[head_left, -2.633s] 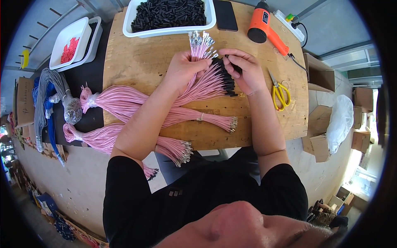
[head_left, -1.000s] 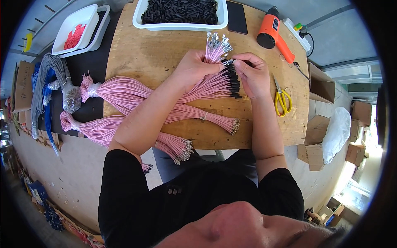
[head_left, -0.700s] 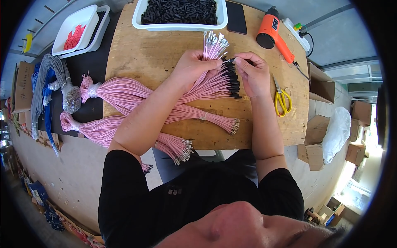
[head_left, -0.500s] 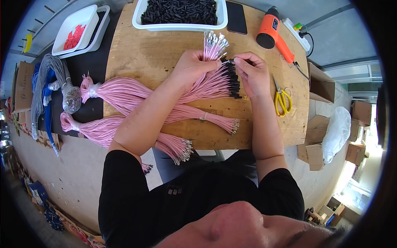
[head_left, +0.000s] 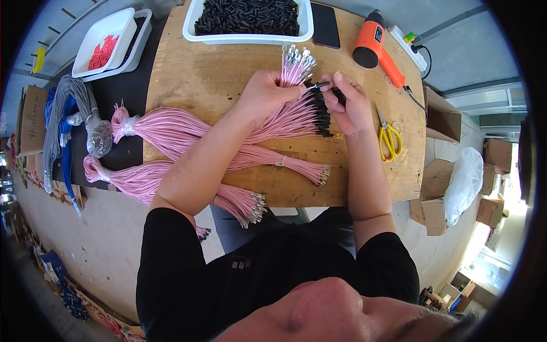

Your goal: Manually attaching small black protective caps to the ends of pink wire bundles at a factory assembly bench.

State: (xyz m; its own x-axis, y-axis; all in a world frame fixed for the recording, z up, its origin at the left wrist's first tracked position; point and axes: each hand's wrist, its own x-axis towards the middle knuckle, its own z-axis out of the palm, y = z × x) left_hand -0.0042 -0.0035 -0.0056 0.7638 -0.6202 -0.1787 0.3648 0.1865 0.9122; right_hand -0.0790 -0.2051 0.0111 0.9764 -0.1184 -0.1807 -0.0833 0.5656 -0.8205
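My left hand (head_left: 268,94) is closed round a bundle of pink wires (head_left: 285,114), with bare metal terminals (head_left: 297,57) sticking up above the fingers. Many wires of this bundle fan out to the right and end in black sleeves (head_left: 322,114). Between the two hands, one wire end carries a black sleeve (head_left: 322,85), and the fingertips of my right hand (head_left: 348,102) are at its outer end. More black sleeves (head_left: 340,96) show in the curled fingers of that hand.
A white tub (head_left: 248,39) of black sleeves stands at the back, beside a phone (head_left: 326,26). To the right lie an orange heat gun (head_left: 373,43), a power strip (head_left: 419,57) and yellow-handled scissors (head_left: 389,141). Other pink wire bundles (head_left: 171,122) lie left and in front.
The right hand's thumb has lifted and its fingers have shifted, leaving the black sleeve on the wire end in plain sight. The left hand keeps its hold on the bundle.
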